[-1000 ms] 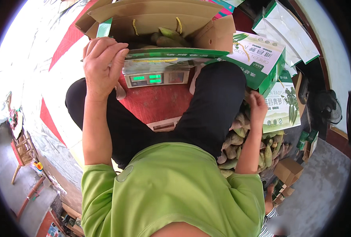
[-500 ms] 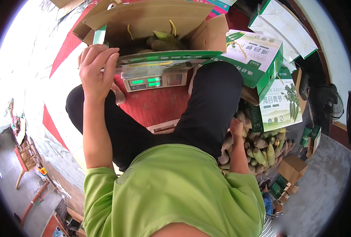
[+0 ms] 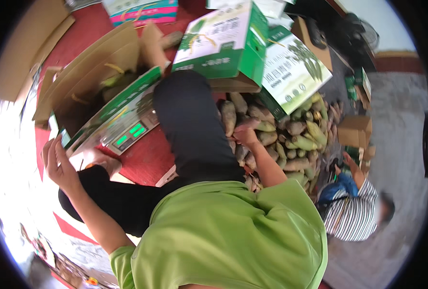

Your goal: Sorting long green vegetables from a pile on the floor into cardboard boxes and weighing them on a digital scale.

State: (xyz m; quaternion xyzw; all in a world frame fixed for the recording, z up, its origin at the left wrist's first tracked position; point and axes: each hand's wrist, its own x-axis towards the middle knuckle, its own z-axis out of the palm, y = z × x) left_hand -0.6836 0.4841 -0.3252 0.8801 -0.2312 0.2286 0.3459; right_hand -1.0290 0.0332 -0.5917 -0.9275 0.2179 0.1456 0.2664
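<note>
An open cardboard carton (image 3: 96,45) with green printed sides sits tilted on a digital scale (image 3: 136,134) with lit green digits. Inside lie a few green radishes (image 3: 114,83), partly in shadow. At the carton's near left corner, my left hand (image 3: 60,164) has its fingers bent against the edge and seems to grip it. Down to my right, my right hand (image 3: 246,133) reaches into a pile of green and earthy radishes (image 3: 298,142). It touches the radishes there, but blur hides how its fingers are set.
Two printed green-and-white cartons (image 3: 218,41) (image 3: 295,72) stand beside the pile. A pink and blue box (image 3: 144,12) lies at the back. Another person in a striped shirt (image 3: 351,214) is at the right, near a small brown carton (image 3: 355,131). A black fan (image 3: 365,31) stands by the wall.
My view has turned right, so the carton and scale now appear further left. My right hand shows more fully among the radishes. My left hand stays at the carton's corner.
</note>
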